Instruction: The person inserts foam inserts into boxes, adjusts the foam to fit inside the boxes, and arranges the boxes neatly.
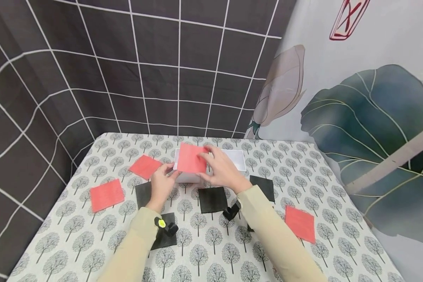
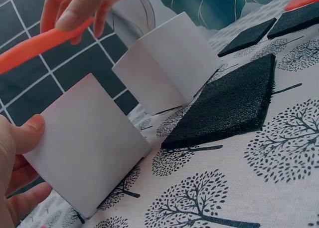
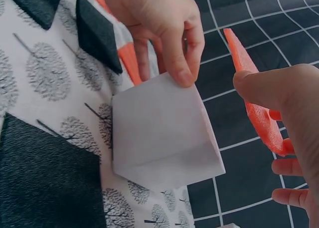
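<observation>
My right hand (image 1: 218, 166) pinches a thin red foam square (image 1: 192, 156) by its edge, holding it raised above a white box (image 1: 187, 178). In the right wrist view, the red square stands apart from the box, gripped between thumb and fingers. My left hand (image 1: 161, 183) grips the box at its left wall; the left wrist view shows the thumb on the wall's edge with fingers behind. The head view has the raised square covering most of the box's top. A second white box (image 1: 234, 159) stands just to the right, partly behind my right hand.
Red foam squares (image 1: 107, 195) lie at the left, with another red square (image 1: 300, 223) at the right. Several black foam squares (image 1: 212, 199) are spread before the boxes, some partly under my arms. A tree-patterned cloth (image 1: 197, 243) covers the table; a dark grid curtain (image 1: 158, 78) hangs behind.
</observation>
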Tool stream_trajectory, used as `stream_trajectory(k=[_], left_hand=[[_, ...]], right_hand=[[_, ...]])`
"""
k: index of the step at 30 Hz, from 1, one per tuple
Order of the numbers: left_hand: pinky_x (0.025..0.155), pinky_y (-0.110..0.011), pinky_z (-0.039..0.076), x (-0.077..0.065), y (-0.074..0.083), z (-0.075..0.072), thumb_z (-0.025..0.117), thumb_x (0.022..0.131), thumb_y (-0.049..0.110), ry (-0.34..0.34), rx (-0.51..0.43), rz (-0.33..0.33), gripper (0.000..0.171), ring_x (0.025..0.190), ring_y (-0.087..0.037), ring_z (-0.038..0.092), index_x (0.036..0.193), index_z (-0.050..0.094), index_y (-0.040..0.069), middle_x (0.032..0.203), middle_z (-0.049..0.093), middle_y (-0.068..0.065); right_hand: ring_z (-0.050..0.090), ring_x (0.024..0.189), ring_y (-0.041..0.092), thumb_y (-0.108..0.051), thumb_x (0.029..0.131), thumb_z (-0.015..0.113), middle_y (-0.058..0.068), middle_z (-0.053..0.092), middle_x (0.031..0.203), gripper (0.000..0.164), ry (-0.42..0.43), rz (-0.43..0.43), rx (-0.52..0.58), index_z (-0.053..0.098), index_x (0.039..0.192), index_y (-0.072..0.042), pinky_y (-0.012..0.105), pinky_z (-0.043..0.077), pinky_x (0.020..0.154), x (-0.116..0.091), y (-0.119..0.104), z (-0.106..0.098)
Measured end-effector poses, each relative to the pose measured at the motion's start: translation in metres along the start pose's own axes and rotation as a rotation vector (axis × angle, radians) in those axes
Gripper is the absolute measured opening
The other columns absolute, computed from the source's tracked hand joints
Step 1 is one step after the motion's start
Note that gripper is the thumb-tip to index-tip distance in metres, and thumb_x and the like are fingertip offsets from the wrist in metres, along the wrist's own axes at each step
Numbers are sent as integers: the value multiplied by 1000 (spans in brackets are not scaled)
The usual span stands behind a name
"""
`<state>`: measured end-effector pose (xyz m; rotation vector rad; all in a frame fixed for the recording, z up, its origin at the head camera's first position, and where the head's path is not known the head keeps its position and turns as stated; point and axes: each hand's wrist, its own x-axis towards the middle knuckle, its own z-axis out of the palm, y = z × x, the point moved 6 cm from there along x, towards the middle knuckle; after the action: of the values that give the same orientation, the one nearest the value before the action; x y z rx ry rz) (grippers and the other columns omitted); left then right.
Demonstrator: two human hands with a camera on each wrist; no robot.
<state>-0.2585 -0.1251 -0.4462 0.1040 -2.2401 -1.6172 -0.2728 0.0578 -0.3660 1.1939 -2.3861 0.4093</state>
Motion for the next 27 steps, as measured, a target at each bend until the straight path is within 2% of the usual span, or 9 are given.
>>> stream_trajectory(k=[6, 13, 22, 27], left_hand=[[90, -36, 49, 0, -1, 0, 78, 74, 18, 21, 15, -7, 35, 103, -29, 61, 103, 66, 3, 113, 64, -14], [87, -34, 51, 1, -3, -1, 78, 74, 17, 24, 4, -18, 37, 105, -28, 61, 105, 64, 2, 114, 63, -14], [84, -32, 52, -1, -3, 1, 77, 76, 17, 10, 8, -41, 40, 105, -28, 61, 110, 61, 3, 113, 63, -16], [85, -33, 52, -1, -4, 1, 77, 76, 14, 11, -1, -34, 40, 105, -29, 60, 110, 61, 2, 113, 63, -18]], right_hand=[[47, 114, 29, -42, 77, 71, 19, 46, 129, 54, -58, 49, 34, 59, 117, -9, 40, 44, 95, 11, 10, 7], [44, 116, 26, -44, 78, 69, 17, 44, 132, 52, -167, 121, 30, 59, 118, -12, 38, 44, 95, 21, 17, 22], [41, 119, 27, -44, 80, 68, 15, 40, 134, 50, -290, 216, 48, 58, 119, -16, 43, 48, 90, 21, 23, 33], [44, 116, 27, -40, 80, 70, 15, 39, 135, 50, -349, 244, 108, 57, 121, -15, 43, 49, 89, 21, 24, 38]])
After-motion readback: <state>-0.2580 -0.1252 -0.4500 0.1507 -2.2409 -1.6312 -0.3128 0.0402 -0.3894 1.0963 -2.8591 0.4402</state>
